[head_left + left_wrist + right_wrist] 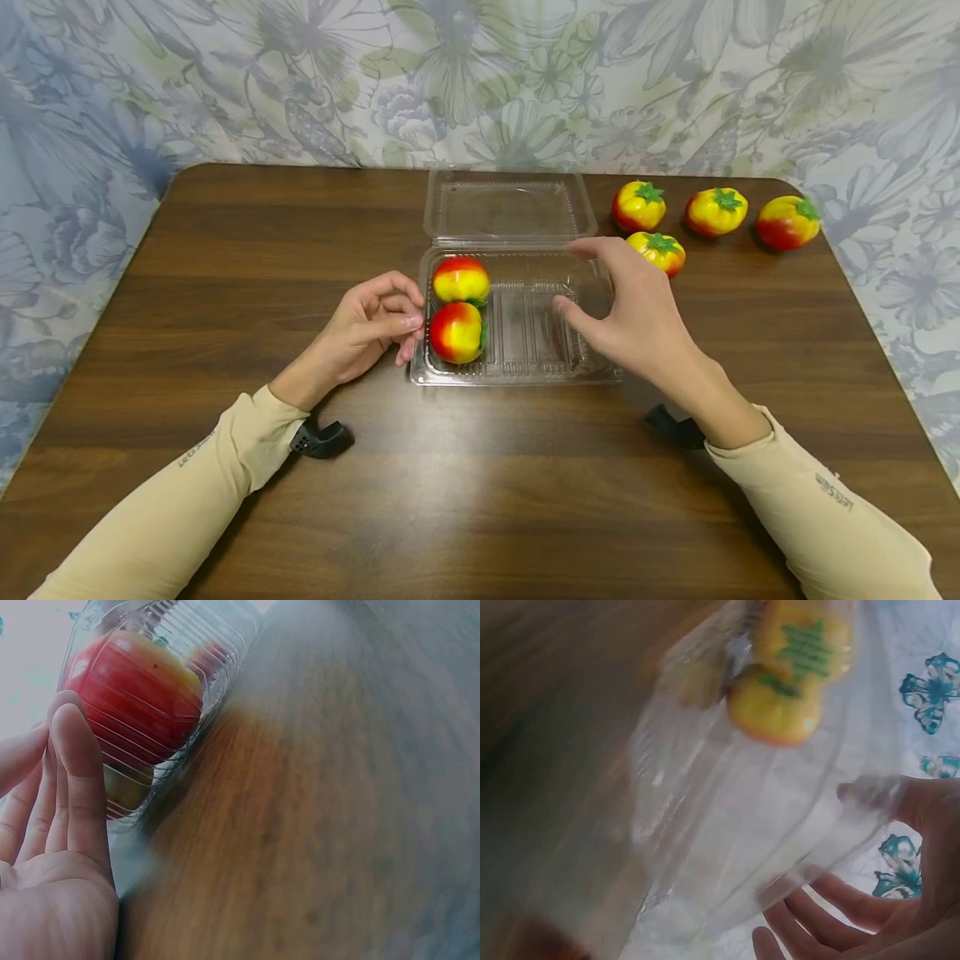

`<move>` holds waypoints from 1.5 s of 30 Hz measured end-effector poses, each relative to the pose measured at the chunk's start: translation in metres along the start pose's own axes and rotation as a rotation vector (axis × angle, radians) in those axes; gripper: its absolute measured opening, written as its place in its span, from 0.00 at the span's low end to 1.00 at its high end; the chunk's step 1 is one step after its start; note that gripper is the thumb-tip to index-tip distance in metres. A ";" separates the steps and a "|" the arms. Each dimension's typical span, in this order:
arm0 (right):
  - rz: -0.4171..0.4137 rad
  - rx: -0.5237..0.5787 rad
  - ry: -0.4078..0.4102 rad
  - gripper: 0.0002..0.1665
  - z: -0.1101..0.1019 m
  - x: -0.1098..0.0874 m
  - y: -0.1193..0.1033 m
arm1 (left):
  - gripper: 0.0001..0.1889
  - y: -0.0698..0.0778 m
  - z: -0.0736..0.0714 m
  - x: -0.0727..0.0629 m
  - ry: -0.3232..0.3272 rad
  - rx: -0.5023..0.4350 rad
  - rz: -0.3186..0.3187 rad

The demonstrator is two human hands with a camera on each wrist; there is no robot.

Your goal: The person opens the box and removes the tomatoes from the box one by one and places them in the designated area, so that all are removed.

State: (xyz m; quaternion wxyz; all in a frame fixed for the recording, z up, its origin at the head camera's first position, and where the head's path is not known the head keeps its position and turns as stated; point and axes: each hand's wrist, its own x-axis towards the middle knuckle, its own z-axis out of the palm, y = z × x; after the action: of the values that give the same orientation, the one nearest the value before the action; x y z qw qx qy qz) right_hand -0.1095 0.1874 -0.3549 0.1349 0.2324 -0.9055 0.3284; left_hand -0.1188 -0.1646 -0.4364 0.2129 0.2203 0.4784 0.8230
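Observation:
A clear plastic clamshell container [517,379] lies on the table with its lid [510,208] folded back. Two red-and-yellow artificial fruits, a rear one [459,281] and a front one [456,333], sit in its left side with green leaf tops turned right. At the container's left rim, my left hand [363,329] pinches the edge between thumb and fingers. Over the right side is my right hand [637,312], thumb and fingers spread apart and holding nothing. In the right wrist view, clear plastic overlaps the fingertips [780,889], so exact contact is unclear.
Right of the lid, another fruit [639,206] stands beside a middle one [716,212] and a far right one [787,222]. A nearer fruit [658,252] is partly hidden behind my right hand. Patterned wall [480,83] borders the brown table [480,500].

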 end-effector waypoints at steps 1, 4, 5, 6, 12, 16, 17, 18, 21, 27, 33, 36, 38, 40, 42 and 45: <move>0.002 0.010 -0.011 0.32 0.001 0.001 -0.003 | 0.12 0.000 0.000 -0.001 -0.001 0.000 0.002; 0.004 0.032 -0.043 0.32 0.005 0.004 -0.011 | 0.13 -0.002 -0.001 -0.002 0.001 -0.007 0.000; 0.002 0.038 -0.051 0.32 0.007 0.005 -0.014 | 0.13 -0.003 -0.001 -0.002 0.001 -0.009 -0.002; -0.002 0.046 -0.058 0.32 0.008 0.006 -0.017 | 0.13 -0.003 -0.001 -0.003 0.001 -0.010 -0.003; -0.031 0.095 -0.093 0.31 0.016 0.011 -0.033 | 0.13 -0.004 0.000 -0.002 0.008 -0.012 -0.010; -0.048 0.115 -0.118 0.32 0.023 0.014 -0.042 | 0.13 -0.003 0.001 -0.003 0.012 -0.012 -0.015; -0.056 0.121 -0.125 0.33 0.025 0.015 -0.044 | 0.13 -0.003 0.001 -0.003 0.012 -0.012 -0.016; -0.063 0.129 -0.134 0.33 0.027 0.016 -0.046 | 0.13 -0.003 0.001 -0.003 0.013 -0.013 -0.018; -0.090 0.152 -0.171 0.33 0.033 0.018 -0.052 | 0.13 -0.003 0.000 -0.002 0.019 -0.012 -0.023; -0.108 0.192 -0.241 0.32 0.043 0.018 -0.054 | 0.13 -0.002 0.000 -0.001 0.012 -0.009 -0.023; -0.120 0.196 -0.256 0.31 0.052 0.015 -0.050 | 0.13 0.000 0.000 -0.001 0.016 -0.004 -0.018; -0.129 0.208 -0.255 0.30 0.056 0.014 -0.049 | 0.12 0.001 0.001 -0.001 0.013 -0.002 -0.013; -0.139 0.209 -0.255 0.30 0.059 0.014 -0.050 | 0.12 0.001 0.001 -0.001 0.005 -0.001 -0.006; -0.147 0.206 -0.252 0.30 0.062 0.012 -0.050 | 0.12 0.001 0.000 0.000 -0.001 -0.002 0.003; -0.151 0.196 -0.246 0.31 0.065 0.011 -0.050 | 0.12 0.000 0.000 0.000 -0.007 0.001 0.013; -0.147 0.174 -0.241 0.33 0.069 0.009 -0.049 | 0.12 -0.002 0.000 0.002 -0.014 0.004 0.022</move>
State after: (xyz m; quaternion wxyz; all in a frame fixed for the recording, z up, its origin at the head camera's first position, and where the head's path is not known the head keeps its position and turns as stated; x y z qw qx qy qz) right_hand -0.0985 0.1062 -0.3766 0.0282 0.3465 -0.8639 0.3645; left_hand -0.1201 -0.1628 -0.4385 0.2067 0.2319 0.4761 0.8227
